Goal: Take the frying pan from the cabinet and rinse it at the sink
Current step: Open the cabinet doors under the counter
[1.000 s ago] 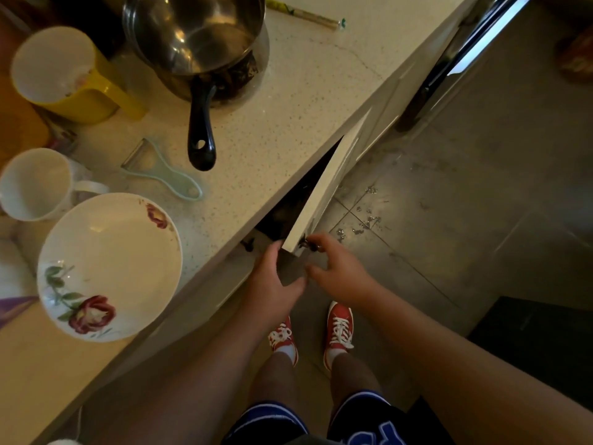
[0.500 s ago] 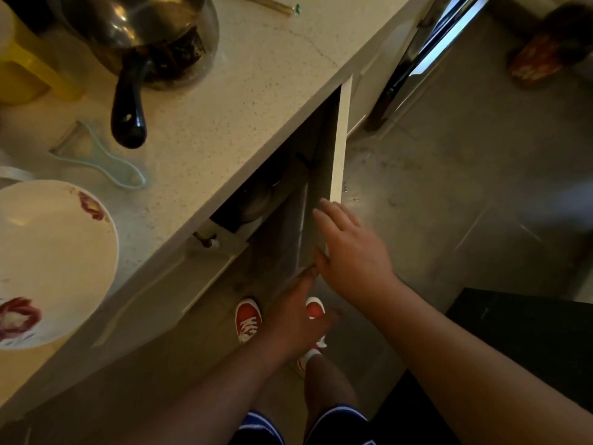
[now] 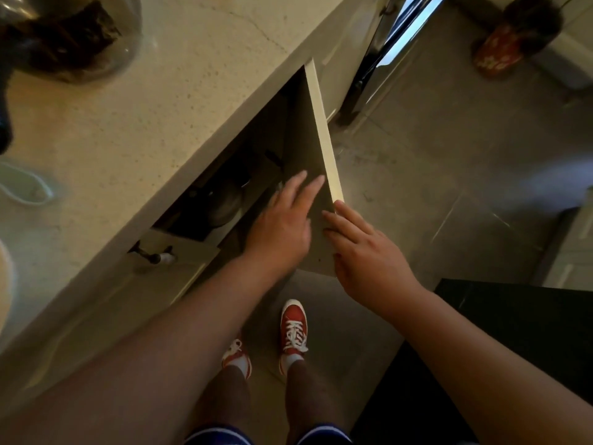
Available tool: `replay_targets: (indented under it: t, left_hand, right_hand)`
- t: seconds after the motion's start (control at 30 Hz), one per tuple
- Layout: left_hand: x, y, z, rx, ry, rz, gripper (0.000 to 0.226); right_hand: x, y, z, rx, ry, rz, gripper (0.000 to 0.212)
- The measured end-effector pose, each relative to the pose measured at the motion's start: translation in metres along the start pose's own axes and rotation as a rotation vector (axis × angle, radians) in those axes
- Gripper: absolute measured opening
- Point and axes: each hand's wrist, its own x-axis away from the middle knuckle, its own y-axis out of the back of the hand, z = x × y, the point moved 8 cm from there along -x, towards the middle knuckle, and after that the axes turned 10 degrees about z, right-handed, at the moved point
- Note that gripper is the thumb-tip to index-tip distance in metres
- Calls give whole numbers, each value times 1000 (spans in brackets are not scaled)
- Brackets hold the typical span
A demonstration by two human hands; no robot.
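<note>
A pale speckled stone countertop point(image 3: 167, 101) runs diagonally above a grey tiled floor point(image 3: 433, 162). Below its edge the cream cabinet door point(image 3: 324, 130) stands swung out, its long top edge pointing away from the counter toward the person. In the dark cabinet opening a round metal pan-like vessel point(image 3: 224, 203) sits half hidden; its handle direction cannot be told. The left hand point(image 3: 282, 223) reaches in, fingers spread, holding nothing. The right hand point(image 3: 365, 252), also loosely spread, touches the door's outer corner.
</note>
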Motion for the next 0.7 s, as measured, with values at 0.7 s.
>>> replay_targets:
  t: [0.7]
  left_hand:
    - [-139, -39, -96, -526, -173, 117, 96]
  right_hand:
    - [5, 13, -167, -24, -334, -86, 41]
